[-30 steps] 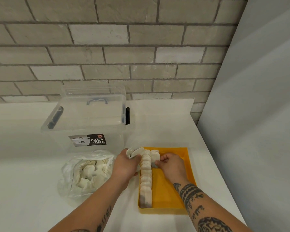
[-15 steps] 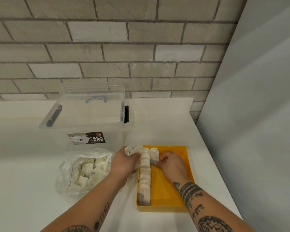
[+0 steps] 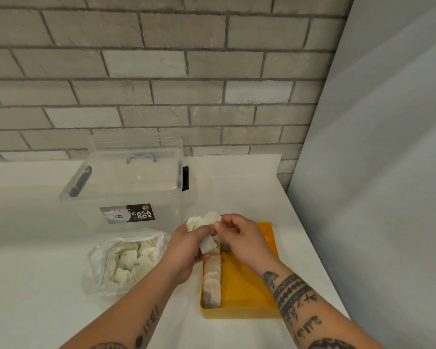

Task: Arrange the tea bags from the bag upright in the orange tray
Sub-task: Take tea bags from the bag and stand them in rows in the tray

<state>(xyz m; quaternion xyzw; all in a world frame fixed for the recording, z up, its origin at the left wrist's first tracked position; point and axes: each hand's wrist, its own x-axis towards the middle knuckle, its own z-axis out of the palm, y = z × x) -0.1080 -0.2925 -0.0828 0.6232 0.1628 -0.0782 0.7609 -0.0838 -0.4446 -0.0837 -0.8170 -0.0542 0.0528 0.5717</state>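
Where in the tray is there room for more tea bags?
Free: the tray floor between the tea bag row and the right wall. Crowded: the left wall, and the far end under the left hand and right hand.

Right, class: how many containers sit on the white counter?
3: the clear box at back left, the plastic bag in front of it, the orange tray right of the bag. None seems hidden.

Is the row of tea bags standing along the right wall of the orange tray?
No, the row of tea bags stands against the orange tray's left wall.
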